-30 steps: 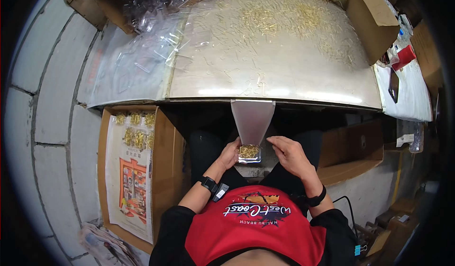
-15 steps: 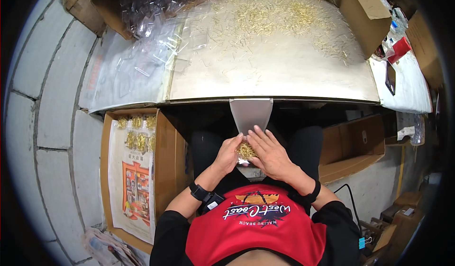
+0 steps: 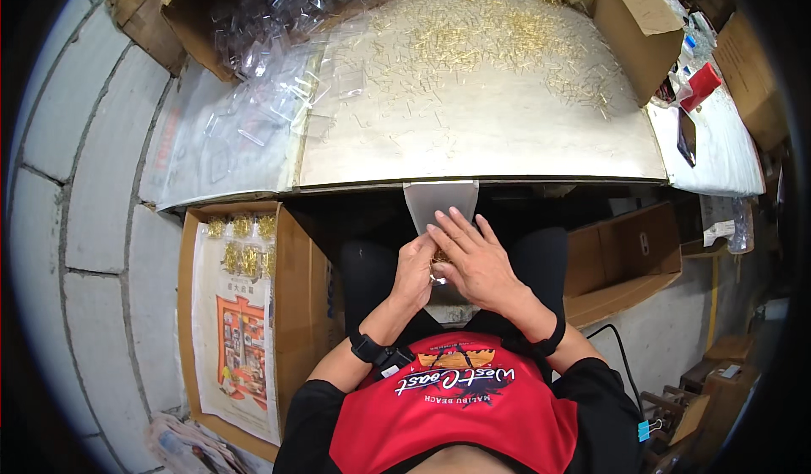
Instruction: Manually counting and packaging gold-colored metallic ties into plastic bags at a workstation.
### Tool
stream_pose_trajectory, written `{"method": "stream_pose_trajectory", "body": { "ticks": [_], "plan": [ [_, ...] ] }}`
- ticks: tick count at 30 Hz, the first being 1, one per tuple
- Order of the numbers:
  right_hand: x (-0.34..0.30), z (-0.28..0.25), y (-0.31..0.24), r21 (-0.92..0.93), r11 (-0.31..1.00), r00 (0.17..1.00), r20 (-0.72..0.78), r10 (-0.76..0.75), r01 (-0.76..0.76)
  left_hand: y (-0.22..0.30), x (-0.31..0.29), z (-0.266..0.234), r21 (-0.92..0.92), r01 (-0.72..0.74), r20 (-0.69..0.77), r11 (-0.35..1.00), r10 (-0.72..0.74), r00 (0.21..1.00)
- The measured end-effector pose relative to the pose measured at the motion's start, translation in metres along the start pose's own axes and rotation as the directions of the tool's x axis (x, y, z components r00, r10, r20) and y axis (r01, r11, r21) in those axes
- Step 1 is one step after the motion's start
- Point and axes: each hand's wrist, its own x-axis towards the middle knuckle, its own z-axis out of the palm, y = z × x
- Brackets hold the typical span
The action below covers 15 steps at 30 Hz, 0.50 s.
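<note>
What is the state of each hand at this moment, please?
Left hand: closed on the small box, at its left side.
Right hand: open, fingers extended, over the box; whether it grips cannot be told.

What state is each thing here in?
Left hand: gripping clear case
Right hand: spread over case
Clear case: partly hidden, gold pieces visible
Chute: sloping down from table edge
Loose gold pieces: scattered on table
Lower left carton: open, holding filled packs
Lower right carton: open
Phone: lying flat
</note>
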Motion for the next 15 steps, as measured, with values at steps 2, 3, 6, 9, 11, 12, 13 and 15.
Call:
{"method": "stream_pose_trajectory", "body": {
  "ticks": [2, 3, 6, 9, 11, 12, 13, 15],
  "plan": [
    [0.000, 0.001, 0.004, 0.023, 1.000, 1.000, -0.010, 0.019, -0.019, 0.000, -0.002, -0.006, 0.003, 0.029, 0.037, 1.000, -0.029, 0.999],
    [0.000, 0.002, 0.005, 0.046, 0.998, 0.999, -0.021, 0.038, -0.037, 0.002, -0.003, -0.009, 0.008, 0.058, 0.074, 0.998, -0.058, 0.996],
    [0.001, 0.009, 0.006, 0.046, 0.999, 0.999, -0.027, 0.030, -0.029, 0.004, -0.002, -0.011, -0.071, 0.063, 0.125, 0.996, -0.054, 0.991],
    [0.001, 0.016, 0.008, 0.033, 0.999, 0.999, -0.032, 0.028, -0.027, 0.004, -0.007, -0.005, -0.109, 0.061, 0.134, 0.992, -0.046, 0.990],
    [0.003, 0.014, 0.008, 0.046, 0.998, 0.999, -0.036, 0.037, -0.035, 0.002, -0.007, -0.006, -0.066, 0.047, 0.111, 0.997, -0.040, 0.993],
    [0.005, 0.009, 0.008, 0.138, 0.990, 0.998, -0.045, 0.036, -0.029, 0.001, -0.005, -0.010, -0.034, 0.034, 0.117, 0.999, -0.030, 0.993],
    [0.006, 0.004, 0.007, 0.228, 0.973, 0.998, -0.054, 0.036, -0.023, 0.000, -0.003, -0.012, -0.001, 0.021, 0.122, 1.000, -0.021, 0.992],
    [0.003, -0.003, 0.010, 0.284, 0.958, 0.994, -0.111, 0.011, 0.021, 0.003, -0.002, -0.011, -0.026, 0.019, 0.104, 0.999, -0.016, 0.994]
  ]
}}
